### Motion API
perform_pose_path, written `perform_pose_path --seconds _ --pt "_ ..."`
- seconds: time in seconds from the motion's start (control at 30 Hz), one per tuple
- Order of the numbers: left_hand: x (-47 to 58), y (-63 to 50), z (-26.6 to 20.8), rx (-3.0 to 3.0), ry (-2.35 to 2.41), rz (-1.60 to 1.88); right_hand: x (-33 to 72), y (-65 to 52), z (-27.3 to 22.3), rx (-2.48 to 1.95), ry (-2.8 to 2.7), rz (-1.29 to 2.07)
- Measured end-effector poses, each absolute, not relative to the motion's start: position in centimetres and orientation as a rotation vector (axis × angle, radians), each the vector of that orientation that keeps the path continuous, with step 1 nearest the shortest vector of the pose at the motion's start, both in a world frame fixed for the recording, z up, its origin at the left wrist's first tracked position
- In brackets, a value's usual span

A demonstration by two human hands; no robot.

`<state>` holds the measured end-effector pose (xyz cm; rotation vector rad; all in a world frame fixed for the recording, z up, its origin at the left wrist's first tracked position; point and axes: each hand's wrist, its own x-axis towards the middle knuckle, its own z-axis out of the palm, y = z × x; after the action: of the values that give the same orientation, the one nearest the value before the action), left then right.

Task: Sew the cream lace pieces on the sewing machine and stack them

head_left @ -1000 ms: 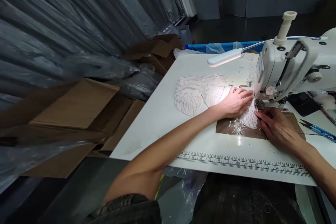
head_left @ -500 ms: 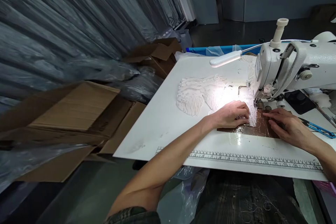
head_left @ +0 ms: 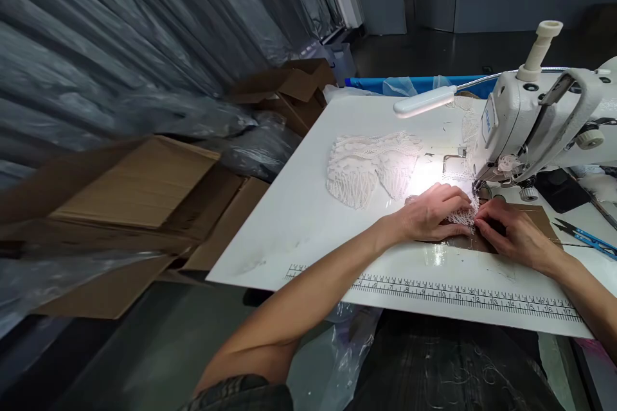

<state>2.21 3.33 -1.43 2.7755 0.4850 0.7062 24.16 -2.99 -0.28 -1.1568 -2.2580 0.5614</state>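
A strip of white lace fabric lies under the needle area of a white sewing machine. My left hand rests on the lace from the left, fingers bent over it and pressing it down. At the lace's right edge, my right hand pinches the fabric between thumb and fingertips. Both hands are close together, just in front of the presser foot. Beneath them is a shiny brown sheet, partly covered by the hands. Another white lace piece is spread on the table to the left.
A lamp on a bendable neck lights the sewing spot. Blue thread snips and a black object lie on the right. A printed ruler runs along the white table's front edge. Open cardboard boxes stand at left.
My right hand has moved left from the brown sheet to the lace's edge and now pinches it. The left hand stays on the lace. The camera view has shifted slightly.
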Motion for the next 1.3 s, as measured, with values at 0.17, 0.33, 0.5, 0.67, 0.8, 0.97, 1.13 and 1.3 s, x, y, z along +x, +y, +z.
perform_pose_path --seconds 0.17,0.33,0.5,0.67,0.8,0.97,1.13,1.3 --pt "2.4 3.1 -1.7 2.799 0.5 0.824 24.6 -3.3 -0.3 -1.207 -2.194 0.458" --pt "2.5 2.9 -1.4 2.58 0.715 1.023 25.2 -3.5 -1.6 -1.286 -2.346 0.196" --pt "2.6 2.9 -1.5 2.606 0.601 0.962 25.1 -3.4 -2.2 -1.214 -2.4 0.149" --pt "2.6 3.2 -1.9 2.868 0.424 0.941 24.7 -4.9 -1.7 -1.26 -2.422 0.063" --pt "2.5 3.2 -1.6 3.034 0.375 0.679 24.6 -6.5 -1.4 -1.286 -2.472 0.008" --pt "2.4 3.2 -1.1 3.151 0.289 0.548 24.7 -7.1 -1.6 -1.286 -2.473 0.035" --pt "2.4 3.0 -1.1 3.19 0.297 0.703 26.1 -5.0 -0.5 -1.194 -2.415 0.346" --pt "2.7 2.8 -1.3 3.105 0.357 0.592 27.3 -1.5 1.0 -1.419 -2.318 0.521"
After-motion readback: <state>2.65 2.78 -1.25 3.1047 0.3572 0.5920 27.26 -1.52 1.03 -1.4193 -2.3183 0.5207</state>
